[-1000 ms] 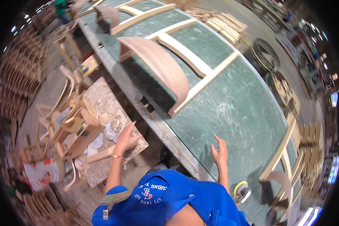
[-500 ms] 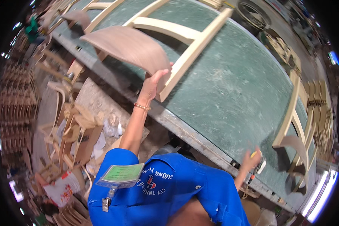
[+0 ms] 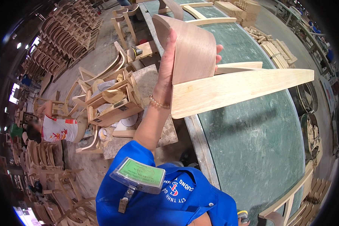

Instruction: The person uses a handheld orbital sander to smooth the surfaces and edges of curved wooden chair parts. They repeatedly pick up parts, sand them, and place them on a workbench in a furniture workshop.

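Note:
My left hand [image 3: 167,62] grips a wooden chair frame by its curved back panel [image 3: 196,49], thumb on the near face and fingertips showing past the far edge. A broad pale wooden side rail [image 3: 237,90] of the same frame points right, held raised over the green-topped table [image 3: 248,150]. At the lower edge, only a little of my right hand [image 3: 245,223] shows. It is closed on what looks like a small sander [image 3: 243,215] with a yellow round rim; most of the tool and hand lie out of the picture.
Another chair frame [image 3: 211,20] lies on the table's far end, and one more [image 3: 286,201] at lower right. To the left stands a wooden box [image 3: 115,113] with discs and a similar tool [image 3: 137,51] near it. A person [image 3: 60,128] works beyond; stacked curved parts [image 3: 64,35] stand behind.
My left hand has lifted and turned the chair frame, so its side rail now faces me. The view has swung left, and my right hand with the tool is now at the lower edge.

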`<move>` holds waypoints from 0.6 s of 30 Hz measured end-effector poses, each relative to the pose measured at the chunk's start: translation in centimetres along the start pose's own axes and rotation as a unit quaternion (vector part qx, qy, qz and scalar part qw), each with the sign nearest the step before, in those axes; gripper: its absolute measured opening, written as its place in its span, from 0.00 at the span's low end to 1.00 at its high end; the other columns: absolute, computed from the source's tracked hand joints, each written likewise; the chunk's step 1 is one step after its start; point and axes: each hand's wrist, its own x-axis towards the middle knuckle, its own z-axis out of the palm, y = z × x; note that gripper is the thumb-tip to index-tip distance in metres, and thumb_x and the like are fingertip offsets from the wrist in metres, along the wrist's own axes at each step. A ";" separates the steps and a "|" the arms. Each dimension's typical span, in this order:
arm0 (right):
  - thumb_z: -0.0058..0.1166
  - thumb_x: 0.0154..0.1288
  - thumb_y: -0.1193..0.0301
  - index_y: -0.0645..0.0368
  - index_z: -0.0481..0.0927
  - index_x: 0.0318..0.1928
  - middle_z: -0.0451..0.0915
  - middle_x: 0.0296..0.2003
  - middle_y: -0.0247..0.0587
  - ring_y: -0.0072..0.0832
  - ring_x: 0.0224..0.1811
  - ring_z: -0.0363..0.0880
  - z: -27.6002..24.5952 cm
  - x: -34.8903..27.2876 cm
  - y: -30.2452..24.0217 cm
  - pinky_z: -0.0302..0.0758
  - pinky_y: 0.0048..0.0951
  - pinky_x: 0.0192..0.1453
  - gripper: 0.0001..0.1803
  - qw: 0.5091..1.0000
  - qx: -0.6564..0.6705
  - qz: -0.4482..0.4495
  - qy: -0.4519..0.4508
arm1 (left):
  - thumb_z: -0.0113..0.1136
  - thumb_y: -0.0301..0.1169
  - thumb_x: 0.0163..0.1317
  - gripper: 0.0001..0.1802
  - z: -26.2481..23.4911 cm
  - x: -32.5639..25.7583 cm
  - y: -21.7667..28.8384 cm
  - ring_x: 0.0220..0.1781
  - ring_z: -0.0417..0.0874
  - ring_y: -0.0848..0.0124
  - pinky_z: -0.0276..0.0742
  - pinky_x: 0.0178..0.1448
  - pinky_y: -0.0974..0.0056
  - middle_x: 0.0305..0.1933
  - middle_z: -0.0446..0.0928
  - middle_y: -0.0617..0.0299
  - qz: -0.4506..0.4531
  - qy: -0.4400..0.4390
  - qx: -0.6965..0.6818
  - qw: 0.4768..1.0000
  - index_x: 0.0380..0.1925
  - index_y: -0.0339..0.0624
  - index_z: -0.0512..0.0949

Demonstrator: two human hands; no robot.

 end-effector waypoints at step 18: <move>0.63 0.52 0.70 0.58 0.61 0.66 0.66 0.60 0.55 0.51 0.63 0.63 4.4 0.4 -27.2 0.59 0.41 0.67 0.40 0.905 0.202 -0.365 -0.086 | 0.46 0.50 0.66 0.25 -1.9 3.2 1.6 0.40 0.80 0.66 0.79 0.45 0.63 0.42 0.76 0.51 0.053 -0.059 0.190 0.979 0.46 0.37 0.70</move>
